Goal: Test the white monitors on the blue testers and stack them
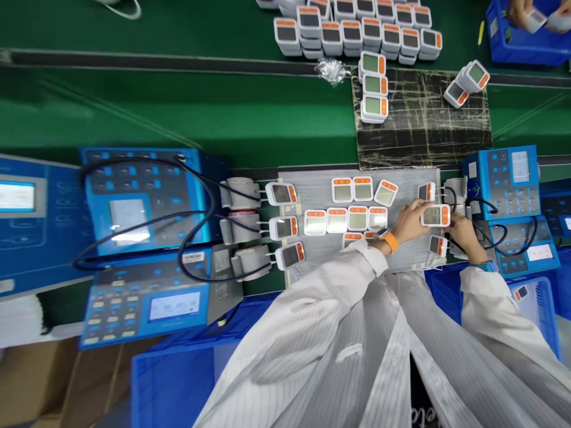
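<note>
A small white monitor with an orange button strip and a lit grey screen [436,215] sits between my two hands at the right end of a grey mat [312,190]. My left hand [409,219], with an orange watch at the wrist, grips its left side. My right hand [463,232] holds its right side, by the cuffs and hoses there. Two more monitors [427,191] [438,245] are plugged in just above and below it. Several loose monitors [352,219] lie in rows on the mat left of my hands.
Blue tester consoles stand at left [143,202] and right [508,178], with black hoses to cuffed monitors [281,193]. A dark board [423,131] on the green belt carries more monitors; many are stacked farther back [357,30]. Another person's hands [530,15] work over a blue bin, top right.
</note>
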### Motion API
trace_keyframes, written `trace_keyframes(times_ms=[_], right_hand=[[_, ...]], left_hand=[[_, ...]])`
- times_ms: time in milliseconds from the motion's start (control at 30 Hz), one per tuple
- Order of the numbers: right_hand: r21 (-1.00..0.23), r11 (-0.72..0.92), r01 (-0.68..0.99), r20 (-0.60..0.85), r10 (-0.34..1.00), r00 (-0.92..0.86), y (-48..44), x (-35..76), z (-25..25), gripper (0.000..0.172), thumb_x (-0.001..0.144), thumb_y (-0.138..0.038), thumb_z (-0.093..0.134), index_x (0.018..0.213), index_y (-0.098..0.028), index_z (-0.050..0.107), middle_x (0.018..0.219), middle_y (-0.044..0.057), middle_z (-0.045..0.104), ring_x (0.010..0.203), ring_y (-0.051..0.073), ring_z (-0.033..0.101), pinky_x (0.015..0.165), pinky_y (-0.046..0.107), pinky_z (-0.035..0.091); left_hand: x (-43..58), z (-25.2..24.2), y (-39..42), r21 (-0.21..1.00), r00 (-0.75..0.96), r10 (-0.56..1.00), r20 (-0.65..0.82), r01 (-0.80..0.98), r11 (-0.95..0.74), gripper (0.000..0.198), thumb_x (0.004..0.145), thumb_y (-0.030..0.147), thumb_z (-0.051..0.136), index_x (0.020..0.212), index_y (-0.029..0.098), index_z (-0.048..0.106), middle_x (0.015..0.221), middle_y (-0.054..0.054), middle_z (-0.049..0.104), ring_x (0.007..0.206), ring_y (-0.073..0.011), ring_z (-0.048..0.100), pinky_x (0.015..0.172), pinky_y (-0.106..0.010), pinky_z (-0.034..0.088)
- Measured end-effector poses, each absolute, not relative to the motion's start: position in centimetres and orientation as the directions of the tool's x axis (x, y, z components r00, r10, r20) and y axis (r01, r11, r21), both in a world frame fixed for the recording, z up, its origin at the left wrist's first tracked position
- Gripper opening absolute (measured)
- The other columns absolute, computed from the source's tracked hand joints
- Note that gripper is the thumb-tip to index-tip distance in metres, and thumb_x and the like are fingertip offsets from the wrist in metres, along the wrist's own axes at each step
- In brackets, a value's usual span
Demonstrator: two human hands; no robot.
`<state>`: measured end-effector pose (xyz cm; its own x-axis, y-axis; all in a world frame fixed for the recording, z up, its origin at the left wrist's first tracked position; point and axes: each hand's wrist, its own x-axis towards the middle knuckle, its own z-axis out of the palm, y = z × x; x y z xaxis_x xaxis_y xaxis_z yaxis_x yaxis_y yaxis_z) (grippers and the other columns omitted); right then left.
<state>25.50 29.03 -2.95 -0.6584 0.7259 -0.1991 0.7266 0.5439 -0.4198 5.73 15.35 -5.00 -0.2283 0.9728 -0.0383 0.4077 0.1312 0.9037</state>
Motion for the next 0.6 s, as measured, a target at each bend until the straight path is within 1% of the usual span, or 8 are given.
trace_keyframes(times_ms=[67,133,200,333,400,467,500,600], right_hand=[[-0.589,0.368,0.72,-0.202,0.795,-0.572,27.9,24.7,-1.6,0.028,0.086,-0.038,0.057,0.098,-0.02,0.075,0.095,0.012,0.078,0.08,0.027,0.072,0.076,0.042,0.061],[-0.745,0.123,0.656,-0.29,0.826,-0.484,26.9,23.3,-0.2,0.041,0.091,-0.052,0.055,0.109,-0.021,0.075,0.093,0.009,0.078,0.069,0.023,0.071,0.063,0.037,0.059],[-0.812,-0.053,0.582,-0.399,0.778,-0.485,26.2,21.2,0.9,0.048,0.086,-0.064,0.064,0.106,-0.021,0.075,0.083,0.006,0.077,0.06,0.021,0.068,0.054,0.033,0.054],[-0.838,-0.131,0.53,-0.451,0.713,-0.537,26.4,16.2,2.1,0.05,0.068,-0.069,0.082,0.076,-0.021,0.07,0.064,0.003,0.068,0.051,0.017,0.06,0.051,0.03,0.051],[-0.839,-0.163,0.519,-0.467,0.705,-0.534,27.0,13.9,2.2,0.052,0.066,-0.071,0.083,0.072,-0.021,0.068,0.061,0.002,0.066,0.05,0.017,0.06,0.05,0.03,0.052],[-0.843,-0.191,0.503,-0.481,0.686,-0.546,27.5,11.9,2.2,0.055,0.066,-0.072,0.084,0.08,-0.021,0.071,0.065,0.004,0.069,0.052,0.018,0.063,0.05,0.031,0.054],[-0.852,-0.198,0.485,-0.474,0.685,-0.553,27.7,11.0,2.1,0.058,0.066,-0.073,0.084,0.089,-0.021,0.073,0.072,0.005,0.072,0.055,0.019,0.065,0.05,0.032,0.056],[-0.897,-0.193,0.398,-0.393,0.761,-0.516,27.9,9.3,2.0,0.073,0.068,-0.075,0.083,0.119,-0.023,0.07,0.104,0.009,0.076,0.065,0.02,0.071,0.054,0.035,0.062]], left_hand=[[3.7,-4.3,14.9,0.895,-0.203,0.979,-0.024,0.432,0.112,0.08,0.078,0.02,0.085,0.152,0.029,0.058,0.145,-0.008,0.059,0.138,-0.0297,0.059,0.115,-0.042,0.049],[1.8,-3.4,14.7,0.887,-0.172,0.985,-0.002,0.455,0.081,0.08,0.078,0.019,0.084,0.153,0.03,0.058,0.144,-0.008,0.059,0.137,-0.029,0.06,0.116,-0.042,0.049],[0.1,-2.5,14.6,0.876,-0.148,0.989,0.018,0.478,0.056,0.081,0.078,0.017,0.084,0.153,0.032,0.058,0.144,-0.008,0.06,0.137,-0.029,0.06,0.118,-0.043,0.049],[-2.3,-1.5,14.7,0.866,-0.154,0.988,0.033,0.497,0.049,0.082,0.076,0.016,0.085,0.152,0.033,0.059,0.141,-0.007,0.061,0.134,-0.0294,0.061,0.117,-0.044,0.051],[-3.7,-1.6,14.9,0.871,-0.176,0.984,0.043,0.489,0.049,0.081,0.075,0.016,0.086,0.151,0.03,0.06,0.141,-0.008,0.06,0.133,-0.0283,0.062,0.116,-0.041,0.052],[-5.7,-2.2,15.2,0.873,-0.209,0.977,0.049,0.484,0.06,0.081,0.074,0.016,0.087,0.15,0.028,0.06,0.141,-0.008,0.06,0.133,-0.027,0.062,0.115,-0.039,0.053],[-7.0,-2.5,15.4,0.87,-0.24,0.97,0.042,0.486,0.083,0.082,0.074,0.016,0.087,0.15,0.027,0.06,0.141,-0.008,0.059,0.131,-0.0265,0.063,0.114,-0.038,0.054],[-12.3,-3.6,16.8,0.839,-0.403,0.915,0.0,0.498,0.219,0.081,0.072,0.014,0.088,0.147,0.024,0.061,0.14,-0.009,0.059,0.127,-0.0263,0.065,0.111,-0.038,0.056]])
